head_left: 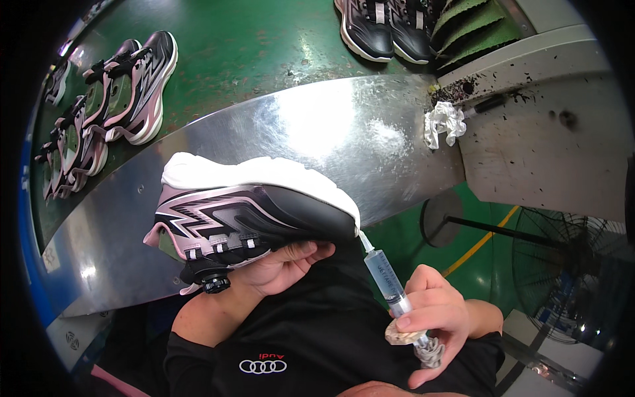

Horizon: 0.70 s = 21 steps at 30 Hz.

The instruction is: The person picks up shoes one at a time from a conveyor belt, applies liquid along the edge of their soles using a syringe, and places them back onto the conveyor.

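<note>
A black and pink sports shoe (pixel 278 208) with a thick white sole is held on its side, sole away from me and toe to the right. My left hand (pixel 284 268) grips it by the upper from the near side, its thumb and fingertips showing below the forefoot. A dial (pixel 215 283) hangs at the shoe's lace area. In my right hand (pixel 440 311) is a clear syringe (pixel 385 274), with its plunger end wrapped in whitish material. Its nozzle meets the toe edge, at the seam of sole and upper.
A shiny metal ledge (pixel 245 129) runs behind the shoe, bordering a green surface (pixel 245 53). Several similar shoes (pixel 142 92) stand at the left, a black pair (pixel 367 30) at the far right. Crumpled white material (pixel 444 124) lies on the ledge's right end. A fan (pixel 562 271) stands at right.
</note>
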Each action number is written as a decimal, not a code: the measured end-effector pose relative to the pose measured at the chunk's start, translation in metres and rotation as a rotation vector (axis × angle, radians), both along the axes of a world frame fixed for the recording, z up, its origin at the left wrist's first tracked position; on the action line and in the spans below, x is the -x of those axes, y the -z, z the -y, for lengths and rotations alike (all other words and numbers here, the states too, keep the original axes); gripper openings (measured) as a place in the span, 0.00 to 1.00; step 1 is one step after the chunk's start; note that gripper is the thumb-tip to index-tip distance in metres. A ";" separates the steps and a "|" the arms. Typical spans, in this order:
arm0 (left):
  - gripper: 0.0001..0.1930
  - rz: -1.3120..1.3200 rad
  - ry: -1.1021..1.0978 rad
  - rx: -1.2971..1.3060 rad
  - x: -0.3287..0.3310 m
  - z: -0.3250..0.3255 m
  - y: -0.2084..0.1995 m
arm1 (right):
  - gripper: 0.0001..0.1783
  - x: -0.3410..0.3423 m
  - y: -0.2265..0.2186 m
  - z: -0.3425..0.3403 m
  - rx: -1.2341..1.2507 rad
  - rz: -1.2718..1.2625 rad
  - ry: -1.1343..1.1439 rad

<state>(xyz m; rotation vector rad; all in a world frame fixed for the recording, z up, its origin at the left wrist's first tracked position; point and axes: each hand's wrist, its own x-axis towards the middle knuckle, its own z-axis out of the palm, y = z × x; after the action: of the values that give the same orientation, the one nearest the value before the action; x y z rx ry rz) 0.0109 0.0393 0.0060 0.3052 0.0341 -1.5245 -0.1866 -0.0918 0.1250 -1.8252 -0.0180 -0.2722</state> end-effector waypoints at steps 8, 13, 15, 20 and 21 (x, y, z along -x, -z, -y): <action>0.28 -0.040 0.025 0.028 -0.002 0.006 0.003 | 0.27 -0.010 0.012 -0.011 0.335 0.061 0.080; 0.23 -0.085 0.053 0.072 -0.003 0.008 -0.001 | 0.24 -0.014 0.021 -0.015 0.524 0.109 0.112; 0.21 -0.095 0.041 0.112 -0.003 0.009 -0.002 | 0.23 -0.016 0.026 -0.016 0.591 0.144 0.123; 0.19 -0.127 0.000 0.155 -0.001 0.011 -0.006 | 0.23 -0.016 0.033 -0.018 0.640 0.171 0.133; 0.19 -0.127 0.002 0.156 -0.002 0.012 -0.007 | 0.23 -0.016 0.035 -0.019 0.653 0.181 0.141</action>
<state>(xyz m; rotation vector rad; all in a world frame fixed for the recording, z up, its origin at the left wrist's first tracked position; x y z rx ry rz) 0.0124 0.0275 0.0131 0.0840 0.0151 -1.5371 -0.1702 -0.0730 0.0904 -2.4470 -0.1163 -0.5811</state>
